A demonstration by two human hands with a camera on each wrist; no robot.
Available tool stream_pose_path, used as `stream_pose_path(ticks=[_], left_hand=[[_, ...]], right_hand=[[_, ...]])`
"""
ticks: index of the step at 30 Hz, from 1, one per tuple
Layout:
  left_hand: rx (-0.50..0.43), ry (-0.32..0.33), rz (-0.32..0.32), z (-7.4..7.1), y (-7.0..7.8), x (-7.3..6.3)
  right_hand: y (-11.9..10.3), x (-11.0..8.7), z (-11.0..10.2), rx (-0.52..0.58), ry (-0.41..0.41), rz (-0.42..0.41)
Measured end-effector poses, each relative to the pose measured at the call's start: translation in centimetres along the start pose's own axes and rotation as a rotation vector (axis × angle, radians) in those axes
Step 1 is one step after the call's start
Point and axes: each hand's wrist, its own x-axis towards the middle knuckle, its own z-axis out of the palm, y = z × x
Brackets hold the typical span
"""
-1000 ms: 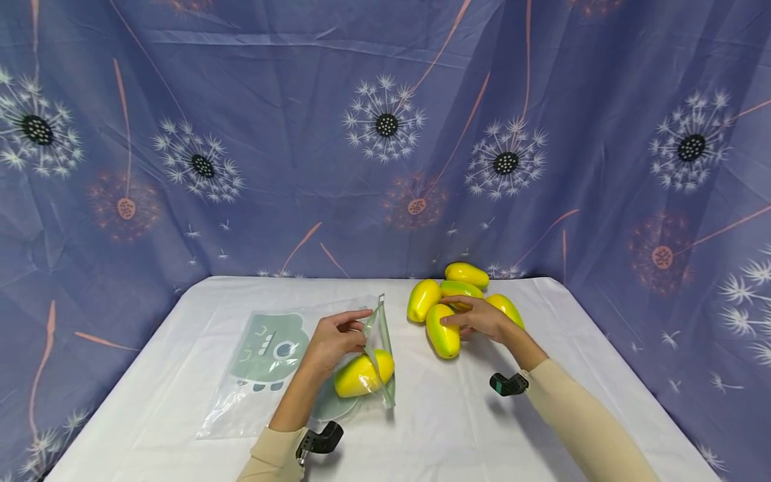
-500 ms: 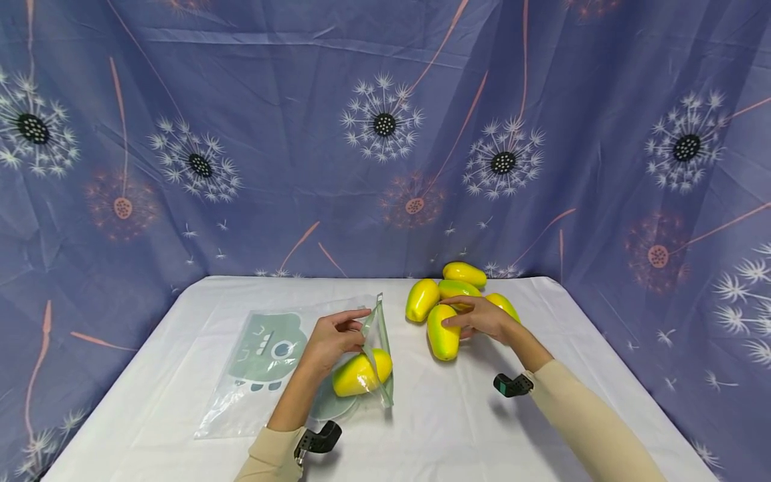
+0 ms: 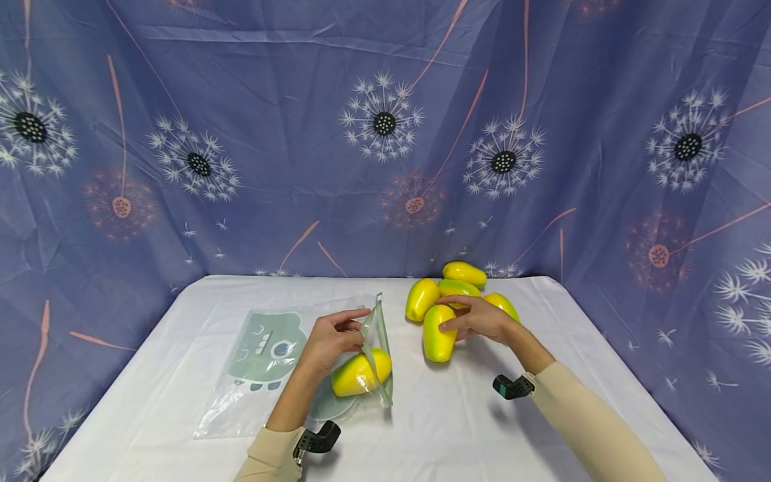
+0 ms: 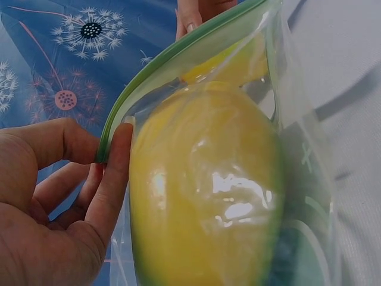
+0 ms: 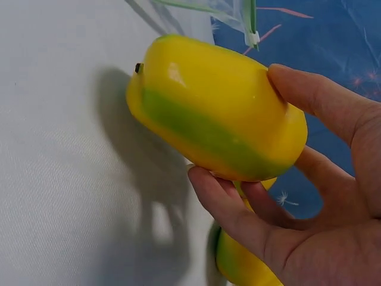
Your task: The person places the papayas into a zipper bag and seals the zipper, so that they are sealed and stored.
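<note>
In the head view my left hand (image 3: 330,343) pinches the green zip rim of a clear plastic zip bag (image 3: 268,355) with a monster print, keeping its mouth apart. One yellow-green mango (image 3: 351,379) lies inside the bag near that mouth; the left wrist view shows it through the plastic, beside my fingers. Right of the bag, my right hand (image 3: 480,318) grips another mango (image 3: 438,343) between thumb and fingers. A shadow lies below this mango (image 5: 208,113) in the right wrist view, with the bag's zip slider (image 5: 255,39) just beyond it.
Several more mangoes sit behind my right hand: one at the left (image 3: 423,300), one in the middle (image 3: 459,288), others at the back (image 3: 464,274) and right (image 3: 503,307). A white cloth covers the table (image 3: 446,428), and a blue dandelion curtain (image 3: 289,167) hangs behind.
My right hand has shifted the gripped mango slightly left and toward me, a little apart from the others. The left hand and bag have stayed put.
</note>
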Motion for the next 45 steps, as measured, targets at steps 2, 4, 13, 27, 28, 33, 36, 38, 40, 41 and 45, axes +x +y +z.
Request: stream_pose_path(ticks=[2,4,13,27,28,33,36,38,40,41,45], left_hand=[[0.005,0.0,0.005,0.0,-0.1,0.1],[0.003,0.003,0.004,0.0,-0.1,0.1],[-0.007,0.008,-0.003,0.0,-0.2,0.0],[-0.008,0.011,-0.008,-0.2,-0.1,0.0],[-0.007,0.01,-0.007,-0.2,-0.1,0.0],[0.002,0.004,-0.012,-0.2,-0.1,0.0],[-0.005,0.007,-0.016,-0.2,-0.1,0.0],[-0.011,0.009,-0.016,-0.2,0.0,0.0],[-0.013,0.007,-0.015,-0.2,0.0,0.0],[-0.013,0.006,-0.014,-0.2,0.0,0.0],[-0.004,0.011,-0.002,-0.2,0.0,0.1]], right_hand=[[-0.1,0.0,0.1,-0.005,-0.005,-0.001],[-0.2,-0.1,0.2,-0.014,-0.012,-0.004],[-0.8,-0.5,0.8,-0.036,-0.023,-0.018],[-1.3,-0.5,1.8,-0.139,0.08,-0.095],[-1.3,-0.6,1.9,-0.143,0.084,-0.092],[-1.7,-1.0,2.2,-0.15,0.086,-0.089],[-1.9,-1.1,2.5,-0.146,0.084,-0.101],[-2.2,-1.2,2.7,-0.147,0.084,-0.114],[-2.4,-1.1,3.0,-0.154,0.088,-0.13],[-2.5,-1.1,3.1,-0.156,0.089,-0.136],[-2.8,-0.9,3.7,-0.154,0.109,-0.151]])
